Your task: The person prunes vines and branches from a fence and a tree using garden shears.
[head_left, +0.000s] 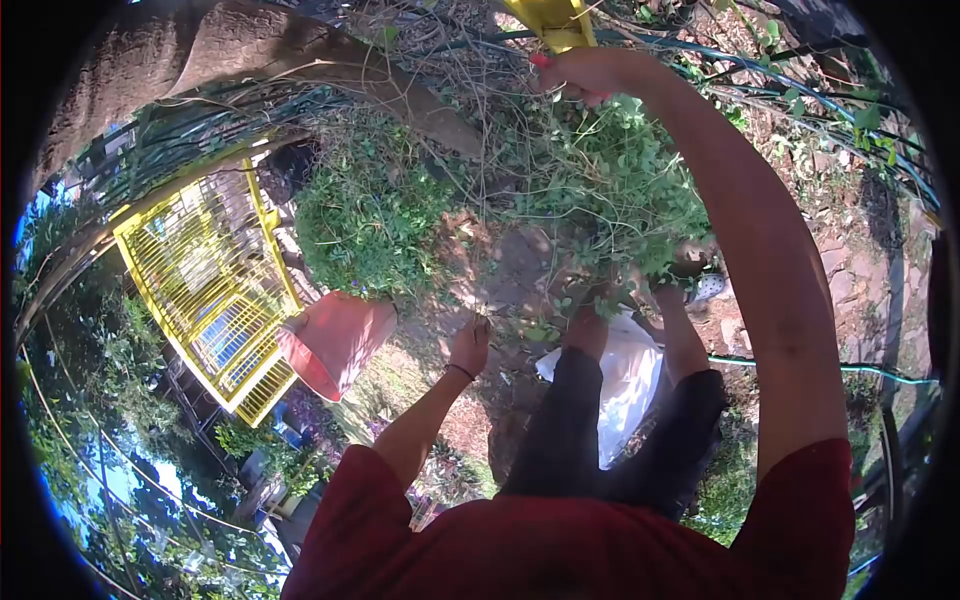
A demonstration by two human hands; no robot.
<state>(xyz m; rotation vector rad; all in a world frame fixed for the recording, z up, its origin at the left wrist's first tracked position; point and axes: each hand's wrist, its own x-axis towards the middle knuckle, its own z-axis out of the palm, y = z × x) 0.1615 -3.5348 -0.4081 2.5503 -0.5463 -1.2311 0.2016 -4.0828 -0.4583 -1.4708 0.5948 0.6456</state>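
My right hand (590, 74) is stretched far forward at the top, its fingers closed round a red-handled tool (541, 61) that is mostly hidden by the hand. Below it spreads a tangle of green vines and thin stems (620, 170). Low in front of me, my left hand (470, 345) is closed, with thin dark twig-like bits at its fingertips; I cannot tell what it grips. A leafy green bush (370, 220) grows ahead of the left hand.
A yellow metal gate (200, 290) stands at the left, near a reddish pot (345, 345). A thick trunk (300, 65) crosses the upper left. Between my legs lies a white plastic sheet or bag (628, 385). A green hose (830, 367) runs right; something yellow (555, 22) shows at top.
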